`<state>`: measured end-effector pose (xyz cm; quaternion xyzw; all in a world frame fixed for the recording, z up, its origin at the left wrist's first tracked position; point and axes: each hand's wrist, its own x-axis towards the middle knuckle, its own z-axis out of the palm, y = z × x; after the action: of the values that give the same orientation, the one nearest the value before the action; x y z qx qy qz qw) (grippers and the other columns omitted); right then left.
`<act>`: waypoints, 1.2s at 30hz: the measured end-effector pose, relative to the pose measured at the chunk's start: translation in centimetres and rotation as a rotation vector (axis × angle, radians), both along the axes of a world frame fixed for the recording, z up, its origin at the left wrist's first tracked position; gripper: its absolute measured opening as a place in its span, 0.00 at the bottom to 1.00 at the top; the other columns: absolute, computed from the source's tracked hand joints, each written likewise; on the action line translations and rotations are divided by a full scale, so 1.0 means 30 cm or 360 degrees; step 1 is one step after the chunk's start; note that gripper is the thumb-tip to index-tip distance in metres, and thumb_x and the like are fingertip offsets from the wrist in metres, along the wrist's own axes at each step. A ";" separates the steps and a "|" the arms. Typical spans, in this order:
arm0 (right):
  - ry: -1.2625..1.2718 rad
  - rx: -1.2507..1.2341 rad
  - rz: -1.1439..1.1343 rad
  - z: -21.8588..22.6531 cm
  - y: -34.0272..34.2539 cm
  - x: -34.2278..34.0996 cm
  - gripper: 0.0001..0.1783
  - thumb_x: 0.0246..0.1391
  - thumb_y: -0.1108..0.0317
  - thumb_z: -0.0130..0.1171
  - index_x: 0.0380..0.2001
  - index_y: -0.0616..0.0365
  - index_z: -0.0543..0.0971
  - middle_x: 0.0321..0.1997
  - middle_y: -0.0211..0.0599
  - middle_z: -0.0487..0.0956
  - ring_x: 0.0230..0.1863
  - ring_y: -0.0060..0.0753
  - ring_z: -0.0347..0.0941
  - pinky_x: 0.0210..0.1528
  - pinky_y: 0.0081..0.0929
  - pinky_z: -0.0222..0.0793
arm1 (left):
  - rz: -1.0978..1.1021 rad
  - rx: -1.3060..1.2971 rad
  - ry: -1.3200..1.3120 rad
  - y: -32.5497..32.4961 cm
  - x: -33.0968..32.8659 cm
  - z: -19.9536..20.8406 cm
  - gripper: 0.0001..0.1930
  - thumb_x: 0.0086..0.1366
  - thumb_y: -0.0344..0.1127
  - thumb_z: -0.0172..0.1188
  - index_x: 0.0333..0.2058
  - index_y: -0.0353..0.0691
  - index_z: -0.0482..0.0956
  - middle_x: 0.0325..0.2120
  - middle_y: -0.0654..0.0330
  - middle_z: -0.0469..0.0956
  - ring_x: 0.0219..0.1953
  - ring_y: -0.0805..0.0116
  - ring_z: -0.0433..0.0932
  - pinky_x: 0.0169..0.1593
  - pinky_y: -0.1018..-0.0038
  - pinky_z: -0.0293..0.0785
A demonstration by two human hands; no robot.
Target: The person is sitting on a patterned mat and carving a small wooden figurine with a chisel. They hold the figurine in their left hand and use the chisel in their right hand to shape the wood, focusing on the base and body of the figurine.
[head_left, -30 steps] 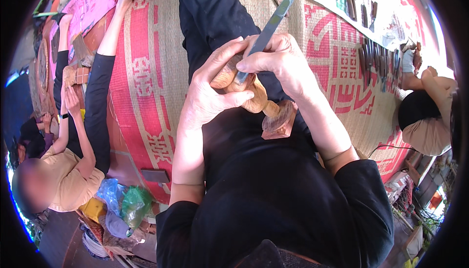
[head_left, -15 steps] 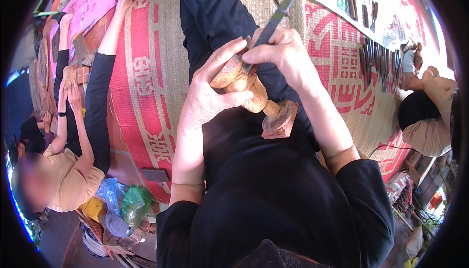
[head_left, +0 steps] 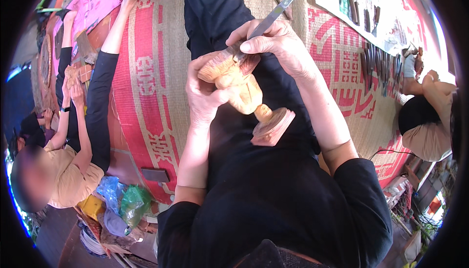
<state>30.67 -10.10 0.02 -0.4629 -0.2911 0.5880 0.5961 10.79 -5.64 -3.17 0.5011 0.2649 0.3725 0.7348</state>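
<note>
A pale carved wooden figure (head_left: pixel 242 92) with a square base lies across my lap, its base toward me and to the right. My left hand (head_left: pixel 202 90) is closed round its far left part, thumb on the near side. In my right hand (head_left: pixel 273 41) is a flat metal carving tool (head_left: pixel 277 11), gripped between thumb and fingers. The tool slants up and away to the right; its lower end meets the top of the carving, where my fingers partly hide the contact.
A patterned red and straw mat (head_left: pixel 146 77) spreads below my legs. Several dark-handled tools (head_left: pixel 376 65) lie at the right, more on a white sheet (head_left: pixel 332 4). On the left a person (head_left: pixel 73 170) sits holding a piece of wood; another sits at the right (head_left: pixel 425 126). Plastic bags (head_left: pixel 134 204) lie lower left.
The carving has turned and its base has shifted left and nearer me. My left hand has moved left with its fingers wrapped further round; my right hand and the tool have tilted slightly.
</note>
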 end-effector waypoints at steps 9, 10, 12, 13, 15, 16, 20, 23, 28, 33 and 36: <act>-0.0112 0.0086 -0.0163 0.054 -0.009 -0.017 0.08 0.46 0.70 0.65 0.21 0.61 0.77 0.41 0.44 0.81 0.40 0.29 0.77 0.46 0.27 0.72 | -0.0300 -0.0820 -0.0333 0.051 -0.010 0.064 0.34 0.54 0.43 0.68 0.55 0.34 0.64 0.46 0.52 0.74 0.47 0.63 0.78 0.50 0.68 0.78; -0.0069 0.0134 -0.0196 0.051 -0.011 -0.020 0.09 0.46 0.70 0.66 0.20 0.61 0.76 0.42 0.44 0.80 0.40 0.29 0.77 0.45 0.27 0.72 | -0.0352 -0.0818 -0.0326 0.050 -0.011 0.065 0.35 0.54 0.43 0.69 0.55 0.34 0.63 0.47 0.52 0.74 0.47 0.63 0.78 0.50 0.68 0.77; 0.0012 0.0157 -0.0209 0.063 -0.021 -0.021 0.08 0.44 0.72 0.66 0.19 0.60 0.77 0.42 0.44 0.80 0.41 0.30 0.76 0.46 0.27 0.71 | -0.0364 -0.0814 -0.0302 0.039 -0.014 0.048 0.36 0.54 0.44 0.69 0.56 0.33 0.63 0.47 0.52 0.73 0.48 0.63 0.78 0.51 0.68 0.77; -0.0015 0.0166 -0.0195 0.070 -0.026 -0.026 0.08 0.44 0.72 0.67 0.19 0.60 0.77 0.42 0.44 0.80 0.41 0.30 0.75 0.46 0.27 0.70 | -0.0372 -0.0811 -0.0290 0.034 -0.014 0.041 0.37 0.54 0.44 0.69 0.57 0.33 0.62 0.47 0.52 0.73 0.48 0.63 0.77 0.51 0.68 0.77; -0.0073 0.0186 -0.0169 0.078 -0.032 -0.033 0.08 0.44 0.72 0.67 0.18 0.60 0.77 0.42 0.43 0.79 0.41 0.29 0.74 0.47 0.27 0.70 | -0.0434 -0.0775 -0.0235 0.038 -0.020 0.039 0.39 0.54 0.46 0.70 0.57 0.33 0.62 0.49 0.52 0.72 0.49 0.63 0.76 0.52 0.68 0.76; -0.0049 0.0181 -0.0128 0.075 -0.036 -0.032 0.05 0.44 0.74 0.68 0.23 0.61 0.81 0.40 0.35 0.79 0.41 0.26 0.74 0.47 0.26 0.68 | -0.0455 -0.0764 -0.0220 0.040 -0.020 0.035 0.39 0.54 0.47 0.70 0.57 0.33 0.61 0.49 0.52 0.72 0.49 0.64 0.76 0.53 0.68 0.75; -0.0153 0.0264 -0.0092 0.056 -0.045 -0.034 0.06 0.43 0.73 0.69 0.22 0.61 0.80 0.40 0.34 0.78 0.42 0.25 0.73 0.47 0.24 0.67 | -0.0522 -0.0803 -0.0214 0.037 -0.007 0.042 0.40 0.55 0.49 0.70 0.57 0.32 0.61 0.49 0.52 0.71 0.50 0.64 0.75 0.53 0.68 0.75; -0.0219 0.0308 -0.0054 0.048 -0.053 -0.036 0.07 0.42 0.72 0.69 0.21 0.61 0.80 0.40 0.36 0.78 0.42 0.26 0.73 0.47 0.26 0.67 | -0.0483 -0.0845 -0.0244 0.020 0.002 0.053 0.40 0.55 0.49 0.69 0.58 0.33 0.61 0.49 0.53 0.71 0.50 0.64 0.75 0.52 0.68 0.75; -0.0292 0.0219 -0.0022 0.059 -0.060 -0.039 0.06 0.41 0.73 0.68 0.19 0.61 0.80 0.39 0.41 0.79 0.42 0.27 0.74 0.45 0.26 0.68 | -0.0367 -0.1069 -0.0318 -0.014 0.027 0.089 0.38 0.55 0.49 0.69 0.57 0.34 0.62 0.48 0.53 0.72 0.50 0.64 0.76 0.53 0.68 0.76; -0.0211 0.0043 -0.0071 0.085 -0.062 -0.027 0.06 0.39 0.74 0.68 0.18 0.62 0.79 0.41 0.42 0.80 0.40 0.27 0.75 0.44 0.24 0.69 | -0.0400 -0.1103 -0.0298 0.002 0.021 0.131 0.35 0.56 0.48 0.68 0.56 0.34 0.64 0.48 0.54 0.72 0.49 0.64 0.76 0.52 0.69 0.76; -0.0197 0.0111 -0.0093 0.078 -0.064 -0.026 0.07 0.38 0.74 0.68 0.18 0.62 0.78 0.42 0.41 0.80 0.40 0.28 0.75 0.45 0.24 0.69 | -0.0365 -0.1103 -0.0313 -0.006 0.030 0.136 0.35 0.57 0.47 0.68 0.55 0.34 0.64 0.47 0.54 0.73 0.48 0.64 0.76 0.52 0.69 0.76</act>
<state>29.89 -12.02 2.35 -0.4855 -0.3341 0.5301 0.6096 11.69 -5.83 0.92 0.2110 0.2455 0.2225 0.9196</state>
